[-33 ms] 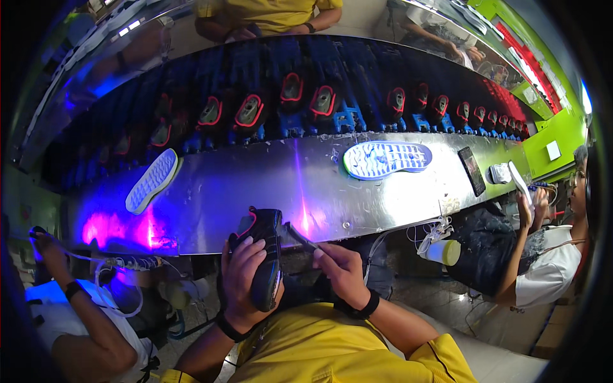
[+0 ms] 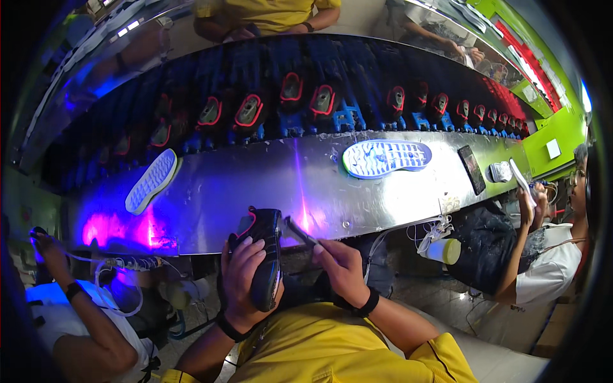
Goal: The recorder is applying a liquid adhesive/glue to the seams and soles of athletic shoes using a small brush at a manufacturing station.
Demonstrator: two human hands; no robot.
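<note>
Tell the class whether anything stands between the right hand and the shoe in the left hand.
Only the tool held in the right hand, its tip close beside the far end of the shoe gripped in the left hand. Nothing else visible blocks the way.

L hand w/ blk shoe

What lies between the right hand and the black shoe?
In the head view, a slim dark tool, gripped by the right hand, spans most of it, its tip near the shoe.
</note>
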